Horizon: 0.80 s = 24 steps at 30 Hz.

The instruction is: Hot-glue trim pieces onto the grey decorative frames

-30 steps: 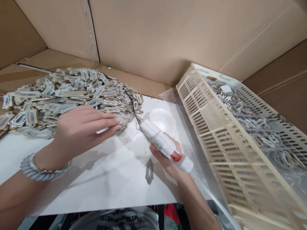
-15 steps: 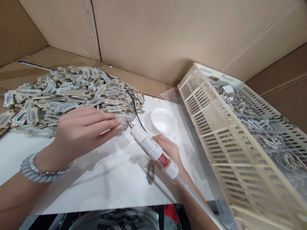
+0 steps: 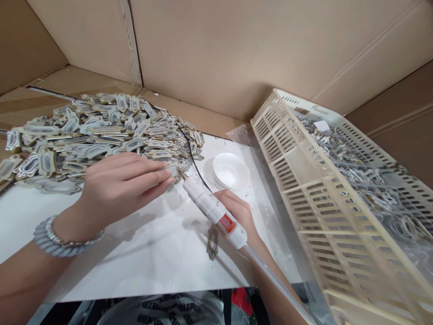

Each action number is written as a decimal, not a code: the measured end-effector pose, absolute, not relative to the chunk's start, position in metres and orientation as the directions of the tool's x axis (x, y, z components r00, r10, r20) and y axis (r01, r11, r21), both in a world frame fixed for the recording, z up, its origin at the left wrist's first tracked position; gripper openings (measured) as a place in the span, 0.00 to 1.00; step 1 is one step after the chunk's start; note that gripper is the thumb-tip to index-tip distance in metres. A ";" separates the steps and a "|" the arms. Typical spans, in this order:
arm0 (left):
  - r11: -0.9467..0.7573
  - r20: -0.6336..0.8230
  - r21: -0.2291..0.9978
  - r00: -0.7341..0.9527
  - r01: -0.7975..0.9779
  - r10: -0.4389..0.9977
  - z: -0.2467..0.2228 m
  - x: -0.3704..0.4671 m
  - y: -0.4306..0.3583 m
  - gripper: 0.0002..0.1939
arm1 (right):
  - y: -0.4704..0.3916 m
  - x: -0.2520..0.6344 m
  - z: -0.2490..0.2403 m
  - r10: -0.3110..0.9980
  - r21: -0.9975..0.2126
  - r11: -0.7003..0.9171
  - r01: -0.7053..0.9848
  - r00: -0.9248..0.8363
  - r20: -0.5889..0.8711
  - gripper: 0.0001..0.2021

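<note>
Gripping a glue gun (image 3: 206, 201), right hand (image 3: 238, 210) angled inward (left hand (image 3: 123, 187), knuckles up, pinching a grey piece (image 3: 174, 170))

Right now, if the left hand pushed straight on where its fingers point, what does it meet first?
Beyond the flat piece it holds, the left hand would likely meet the glue gun nozzle; depth there is unclear.

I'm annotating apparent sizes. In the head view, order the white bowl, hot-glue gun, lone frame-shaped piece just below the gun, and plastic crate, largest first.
Plastic crate
Hot-glue gun
White bowl
Lone frame-shaped piece
Apparent size only; depths differ.
</note>
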<state>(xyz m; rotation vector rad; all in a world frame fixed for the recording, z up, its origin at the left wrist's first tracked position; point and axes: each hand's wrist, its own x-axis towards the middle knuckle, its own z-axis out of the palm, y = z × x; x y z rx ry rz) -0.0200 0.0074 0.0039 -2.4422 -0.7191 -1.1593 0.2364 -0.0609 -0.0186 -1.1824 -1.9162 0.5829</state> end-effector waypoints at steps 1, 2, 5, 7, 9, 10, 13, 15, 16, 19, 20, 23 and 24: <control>-0.816 0.792 -0.095 0.540 0.570 0.285 0.004 -0.020 0.008 0.11 | -0.061 0.236 -0.018 0.887 -0.717 0.461 0.523 -0.250 0.388 0.07; -0.820 0.797 -0.101 0.539 0.563 0.273 0.004 -0.020 0.008 0.11 | -0.061 0.236 -0.018 0.888 -0.717 0.460 0.524 -0.249 0.387 0.07; -0.822 0.803 -0.108 0.536 0.560 0.260 0.005 -0.020 0.009 0.11 | -0.061 0.236 -0.019 0.884 -0.714 0.468 0.521 -0.252 0.395 0.08; -0.811 0.800 -0.101 0.532 0.576 0.278 0.006 -0.019 0.008 0.09 | -0.060 0.236 -0.019 0.878 -0.709 0.479 0.518 -0.254 0.407 0.07; -0.803 0.792 -0.090 0.532 0.589 0.301 0.006 -0.019 0.007 0.08 | -0.060 0.237 -0.019 0.875 -0.706 0.483 0.518 -0.252 0.413 0.07; -0.803 0.789 -0.085 0.532 0.590 0.308 0.006 -0.019 0.007 0.08 | -0.060 0.237 -0.019 0.876 -0.707 0.481 0.519 -0.251 0.412 0.07; -0.802 0.790 -0.084 0.530 0.592 0.308 0.006 -0.019 0.007 0.07 | -0.061 0.237 -0.019 0.879 -0.714 0.475 0.514 -0.249 0.406 0.07; -0.800 0.795 -0.091 0.528 0.593 0.300 0.005 -0.020 0.006 0.07 | -0.061 0.237 -0.019 0.886 -0.721 0.462 0.516 -0.246 0.392 0.07; -0.799 0.793 -0.092 0.529 0.595 0.302 0.005 -0.020 0.006 0.08 | -0.062 0.237 -0.019 0.891 -0.724 0.454 0.520 -0.243 0.383 0.07; -0.793 0.787 -0.091 0.531 0.602 0.313 0.005 -0.020 0.006 0.08 | -0.062 0.237 -0.018 0.897 -0.726 0.441 0.528 -0.239 0.371 0.07; -0.788 0.784 -0.088 0.531 0.609 0.322 0.005 -0.020 0.005 0.08 | -0.062 0.237 -0.018 0.897 -0.726 0.441 0.527 -0.238 0.372 0.06; -0.786 0.786 -0.097 0.532 0.610 0.315 0.004 -0.020 0.006 0.08 | -0.062 0.236 -0.018 0.896 -0.731 0.443 0.520 -0.234 0.377 0.07; -0.789 0.788 -0.102 0.534 0.605 0.307 0.004 -0.020 0.006 0.08 | -0.062 0.236 -0.018 0.898 -0.734 0.439 0.518 -0.231 0.374 0.07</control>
